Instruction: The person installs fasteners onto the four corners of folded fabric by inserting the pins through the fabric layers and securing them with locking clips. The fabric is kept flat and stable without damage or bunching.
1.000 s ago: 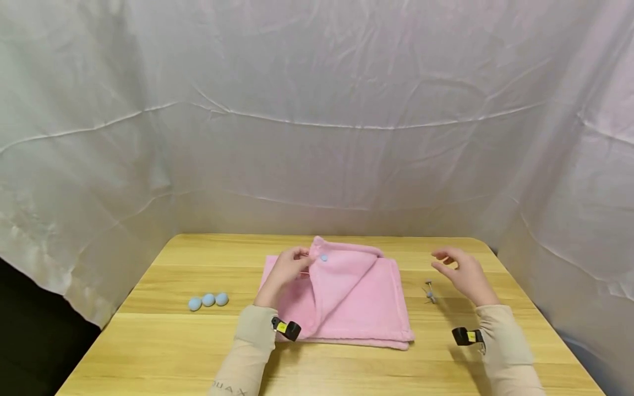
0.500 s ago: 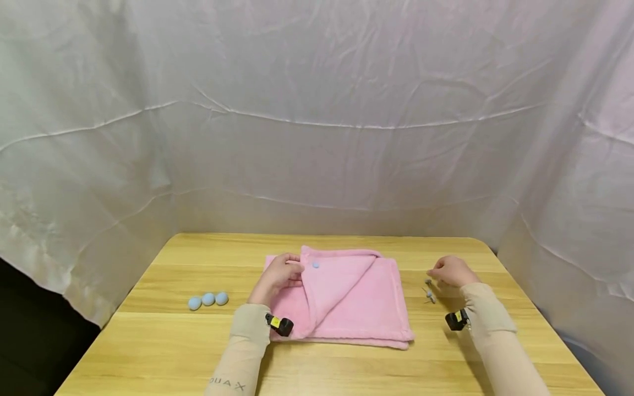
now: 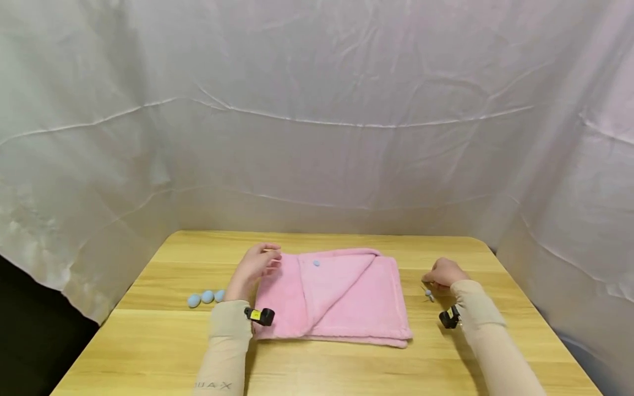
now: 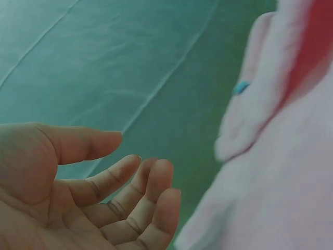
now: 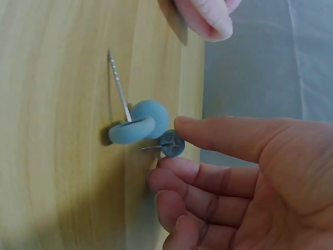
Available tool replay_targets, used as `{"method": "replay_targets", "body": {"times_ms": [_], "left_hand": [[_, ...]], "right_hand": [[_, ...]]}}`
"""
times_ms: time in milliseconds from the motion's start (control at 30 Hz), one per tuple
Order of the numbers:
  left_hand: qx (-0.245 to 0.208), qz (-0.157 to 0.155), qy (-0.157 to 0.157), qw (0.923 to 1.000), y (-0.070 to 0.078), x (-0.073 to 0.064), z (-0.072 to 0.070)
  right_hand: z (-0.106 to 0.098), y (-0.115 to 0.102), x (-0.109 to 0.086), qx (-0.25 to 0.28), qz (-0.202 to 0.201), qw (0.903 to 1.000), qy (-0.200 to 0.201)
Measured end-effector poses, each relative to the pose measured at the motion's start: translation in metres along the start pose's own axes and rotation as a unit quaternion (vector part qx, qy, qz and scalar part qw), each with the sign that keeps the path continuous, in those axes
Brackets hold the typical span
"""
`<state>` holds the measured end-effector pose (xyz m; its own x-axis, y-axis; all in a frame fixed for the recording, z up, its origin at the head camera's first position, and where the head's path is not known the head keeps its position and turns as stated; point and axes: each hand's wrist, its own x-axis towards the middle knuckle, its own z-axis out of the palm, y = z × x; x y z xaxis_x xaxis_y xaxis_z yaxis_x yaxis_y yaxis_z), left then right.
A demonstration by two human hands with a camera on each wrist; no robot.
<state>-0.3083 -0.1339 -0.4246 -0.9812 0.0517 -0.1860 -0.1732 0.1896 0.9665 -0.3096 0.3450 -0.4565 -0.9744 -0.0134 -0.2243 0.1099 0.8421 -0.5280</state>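
A folded pink fleece blanket (image 3: 361, 308) lies at the table's middle, its upper layer folded over diagonally. On that flap sits a small blue button-like head (image 3: 316, 263). My left hand (image 3: 255, 268) hovers at the blanket's left edge, fingers loosely bent and holding nothing, as the left wrist view also shows. To the right of the blanket, my right hand (image 3: 444, 272) pinches a blue-headed pin (image 5: 172, 144) between thumb and index finger. Two more blue-headed pins lie right beside it, one pin (image 5: 132, 130) with its metal spike pointing up and away.
Three round blue caps (image 3: 194, 301) sit in a row on the left of the wooden table (image 3: 148, 352), the rightmost partly behind my left wrist. Pale fabric curtains (image 3: 317, 165) surround the table at the back and sides.
My left hand has let go of the blanket's flap, which now lies lower, and moved left. My right hand has come down to the pins and taken one between its fingertips.
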Motion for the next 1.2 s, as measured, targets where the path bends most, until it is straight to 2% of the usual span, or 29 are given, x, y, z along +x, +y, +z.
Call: {"method": "replay_targets", "body": {"times_ms": [133, 233, 400, 533, 633, 733, 900, 1033, 1200], "left_hand": [[0.013, 0.011, 0.008, 0.9998, 0.003, -0.006, -0.015], [0.031, 0.022, 0.003, 0.9993, 0.007, -0.012, -0.018], [0.070, 0.065, -0.008, 0.9954, 0.019, -0.023, -0.016], [0.121, 0.116, -0.016, 0.9857, 0.034, -0.034, -0.005], [0.175, 0.155, -0.015, 0.9722, 0.043, -0.042, 0.010], [0.229, 0.194, -0.018, 0.9537, 0.049, -0.049, 0.028], [0.282, 0.239, -0.061, 0.9272, 0.053, -0.062, 0.059], [0.315, 0.252, -0.113, 0.9079, 0.048, -0.069, 0.084], [0.370, 0.246, -0.168, 0.8799, 0.039, -0.074, 0.112]], "right_hand": [[-0.002, -0.002, -0.001, 0.005, -0.004, 0.9999, -0.012], [-0.003, -0.002, -0.001, -0.001, -0.002, 0.9999, -0.014], [-0.002, -0.002, -0.001, -0.014, -0.008, 0.9998, -0.011], [0.000, -0.004, -0.002, -0.025, -0.029, 0.9992, -0.009], [0.002, -0.006, -0.004, -0.034, -0.045, 0.9984, -0.006], [0.004, -0.009, -0.006, -0.038, -0.052, 0.9979, -0.007], [0.005, -0.013, -0.011, -0.035, -0.047, 0.9982, -0.012], [0.004, -0.016, -0.016, -0.049, -0.048, 0.9976, -0.011], [0.002, -0.014, -0.021, -0.063, -0.059, 0.9963, -0.003]]}}
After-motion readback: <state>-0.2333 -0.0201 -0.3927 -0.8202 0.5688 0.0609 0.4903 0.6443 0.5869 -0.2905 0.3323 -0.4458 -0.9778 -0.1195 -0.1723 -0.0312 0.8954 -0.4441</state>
